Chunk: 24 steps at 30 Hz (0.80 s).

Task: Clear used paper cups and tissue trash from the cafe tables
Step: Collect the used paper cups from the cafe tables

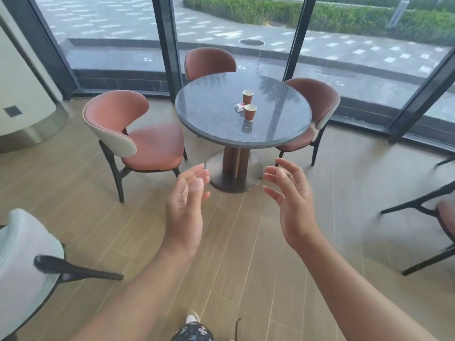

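Two red-brown paper cups stand upright on a round dark stone table [209, 119]: the far cup [247, 97] and the near cup [250, 112]. A small crumpled white and red tissue or wrapper [239, 107] lies between them, just left of the near cup. My left hand [186, 200] and my right hand [291, 200] are raised in front of me over the floor, well short of the table. Both have relaxed, spread fingers and hold nothing.
Three terracotta chairs ring the table: left [138, 134], back [209, 62], right [317, 104]. A pale chair [22, 262] is at my lower left and dark chair legs [418, 205] at the right. Glass walls stand behind the table. Wood floor lies between me and the table.
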### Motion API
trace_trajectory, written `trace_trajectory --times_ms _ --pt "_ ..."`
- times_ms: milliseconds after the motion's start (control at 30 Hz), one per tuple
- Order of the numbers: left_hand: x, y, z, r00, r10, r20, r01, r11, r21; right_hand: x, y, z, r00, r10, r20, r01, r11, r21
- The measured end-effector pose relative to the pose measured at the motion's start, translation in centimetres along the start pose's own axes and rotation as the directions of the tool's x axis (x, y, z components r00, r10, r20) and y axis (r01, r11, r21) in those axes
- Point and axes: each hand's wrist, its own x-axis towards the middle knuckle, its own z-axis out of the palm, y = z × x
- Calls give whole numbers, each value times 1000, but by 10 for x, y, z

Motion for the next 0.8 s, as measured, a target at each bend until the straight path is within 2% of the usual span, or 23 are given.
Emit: trace_trajectory --times_ms 533,800 --pt "324 -78 45 991 -73 115 73 997 -2 297 76 66 993 -8 -119 8 1000 -2" --pt "438 -112 79 980 -122 154 123 992 1 405 99 74 987 -9 -159 0 998 -59"
